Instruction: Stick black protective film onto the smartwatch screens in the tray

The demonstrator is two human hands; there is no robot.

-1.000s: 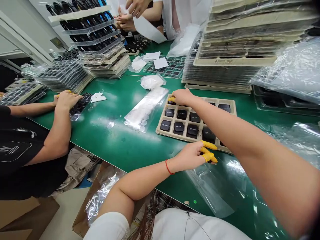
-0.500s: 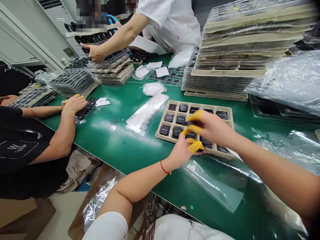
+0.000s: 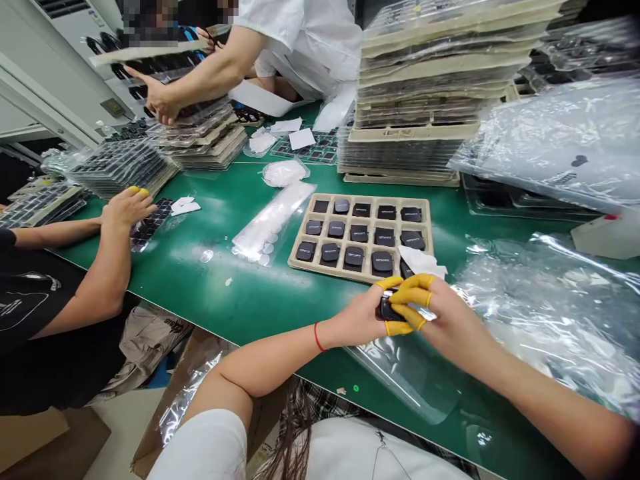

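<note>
My left hand (image 3: 367,315), with yellow finger covers, grips a small black square device (image 3: 386,307) between thumb and finger, just in front of the tray. My right hand (image 3: 425,310), also with yellow finger covers, has its fingertips pinched on the same device from the right. A crumpled white cloth or paper (image 3: 423,262) sticks up behind my right hand over the tray's near right corner; whether that hand holds it, I cannot tell. The beige tray (image 3: 295,262) carries rows of black square pieces with light lettering (image 3: 354,256). The corner compartment is partly covered.
A clear plastic sheet (image 3: 407,387) lies under my forearms, and more crumpled plastic (image 3: 545,293) is at right. Tall tray stacks (image 3: 430,93) stand behind. A bag of white round pieces (image 3: 273,223) lies left. One co-worker's hand (image 3: 125,208) is at left; another's (image 3: 163,103) touches a stack.
My right hand has come back from over the tray towards me and now meets my left hand at the black device. Both hands are clear of most compartments. The view has shifted right.
</note>
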